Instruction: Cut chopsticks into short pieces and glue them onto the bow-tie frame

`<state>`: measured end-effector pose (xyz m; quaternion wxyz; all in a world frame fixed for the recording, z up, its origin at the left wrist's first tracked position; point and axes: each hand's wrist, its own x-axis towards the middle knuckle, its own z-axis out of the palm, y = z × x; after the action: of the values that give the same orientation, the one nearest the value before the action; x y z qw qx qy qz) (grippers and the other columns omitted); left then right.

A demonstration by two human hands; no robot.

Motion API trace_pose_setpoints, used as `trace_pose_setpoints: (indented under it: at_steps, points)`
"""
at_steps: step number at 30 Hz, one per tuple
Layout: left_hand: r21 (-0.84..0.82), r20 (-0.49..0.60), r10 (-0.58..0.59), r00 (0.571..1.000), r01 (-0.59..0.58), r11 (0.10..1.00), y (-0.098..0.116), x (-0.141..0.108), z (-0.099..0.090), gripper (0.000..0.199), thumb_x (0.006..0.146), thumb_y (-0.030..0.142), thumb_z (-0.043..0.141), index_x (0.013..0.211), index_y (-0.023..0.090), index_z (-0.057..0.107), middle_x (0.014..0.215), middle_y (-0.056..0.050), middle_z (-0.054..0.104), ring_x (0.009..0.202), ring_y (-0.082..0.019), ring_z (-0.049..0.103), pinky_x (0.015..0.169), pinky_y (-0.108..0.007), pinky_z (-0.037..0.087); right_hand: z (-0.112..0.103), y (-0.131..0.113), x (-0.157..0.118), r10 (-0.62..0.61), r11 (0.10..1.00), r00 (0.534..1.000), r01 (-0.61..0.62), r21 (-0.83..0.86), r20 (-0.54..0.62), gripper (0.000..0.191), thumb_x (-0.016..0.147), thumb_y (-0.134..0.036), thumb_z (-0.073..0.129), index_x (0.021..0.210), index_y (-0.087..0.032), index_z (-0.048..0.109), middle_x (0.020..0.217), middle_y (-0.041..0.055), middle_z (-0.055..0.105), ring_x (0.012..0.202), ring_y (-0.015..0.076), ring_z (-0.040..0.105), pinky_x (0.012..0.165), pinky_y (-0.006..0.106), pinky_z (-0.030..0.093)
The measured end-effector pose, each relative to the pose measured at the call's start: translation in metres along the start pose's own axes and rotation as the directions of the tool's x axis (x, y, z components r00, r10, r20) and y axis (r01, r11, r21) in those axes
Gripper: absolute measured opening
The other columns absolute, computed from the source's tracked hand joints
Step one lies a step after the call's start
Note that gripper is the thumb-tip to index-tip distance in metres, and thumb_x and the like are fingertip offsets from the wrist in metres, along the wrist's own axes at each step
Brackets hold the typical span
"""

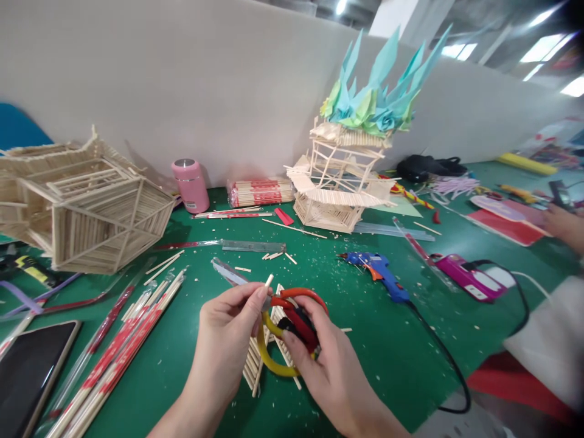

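Observation:
Between the thumb and fingers of my left hand [223,344] is a short wooden stick [269,280], its pale end pointing up. My right hand [335,362] grips a pair of scissors [275,367] by its large orange and yellow handles. The blade points away to the upper left, passing behind my left fingers, so where it meets the stick is hidden. Under both hands lies a small panel of wooden sticks [252,364], partly covered. A blue glue gun [381,274] rests to the right of my hands. Short stick offcuts [274,256] lie beyond them.
A wooden stick model [109,213] stands left, another [337,194] topped with blue-green paper at the back. A pink bottle [190,185], packed sticks [262,191], bagged sticks [123,353], a phone [36,368] and a magenta power strip [474,277] lie around. Another person's hand [566,222] is at right.

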<state>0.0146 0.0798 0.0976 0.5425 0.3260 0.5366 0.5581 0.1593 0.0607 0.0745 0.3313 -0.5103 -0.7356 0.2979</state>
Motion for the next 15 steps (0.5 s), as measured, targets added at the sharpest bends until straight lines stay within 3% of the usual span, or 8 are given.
trace_pose_setpoints:
  at_steps: [3, 8, 15]
  points:
    - [0.006, -0.001, -0.004, 1.000, 0.004, 1.000, 0.001, 0.000, 0.002, 0.023, 0.063, 0.035, 0.071, 0.072, 0.014, 0.070, 0.045, 0.004, 0.049, 0.043, -0.005, 0.036, 0.041, -0.016, 0.030, 0.005, 0.002, 0.001, -0.037, 0.997, 0.999, 0.039, -0.072, 0.032, 0.041, 0.080, -0.028, 0.052, 0.118, -0.018, 0.039, 0.114, 0.0133, 0.056, 0.103, 0.0251, 0.056, 0.083, 0.041, 0.050]
    - [-0.002, -0.008, 0.008, 1.000, -0.008, 1.000, 0.002, -0.002, 0.005, 0.021, 0.062, 0.034, 0.071, 0.069, 0.014, 0.069, 0.042, 0.006, 0.045, 0.042, -0.004, 0.036, 0.042, -0.016, 0.034, 0.008, 0.001, 0.003, 0.099, 0.989, 0.989, -0.085, -0.125, 0.107, 0.048, 0.069, -0.015, 0.054, 0.114, -0.019, 0.037, 0.108, 0.0111, 0.056, 0.098, 0.0241, 0.058, 0.080, 0.039, 0.050]
    - [-0.008, 0.049, 0.012, 0.999, -0.012, 1.000, 0.000, -0.005, 0.013, 0.014, 0.066, 0.030, 0.068, 0.068, 0.016, 0.070, 0.041, 0.007, 0.043, 0.041, -0.003, 0.036, 0.041, -0.014, 0.036, 0.015, 0.009, 0.008, 0.224, 0.955, 0.973, -0.210, -0.208, 0.048, 0.030, 0.070, -0.019, 0.053, 0.098, -0.018, 0.045, 0.094, 0.0097, 0.061, 0.084, 0.0255, 0.060, 0.069, 0.038, 0.048]
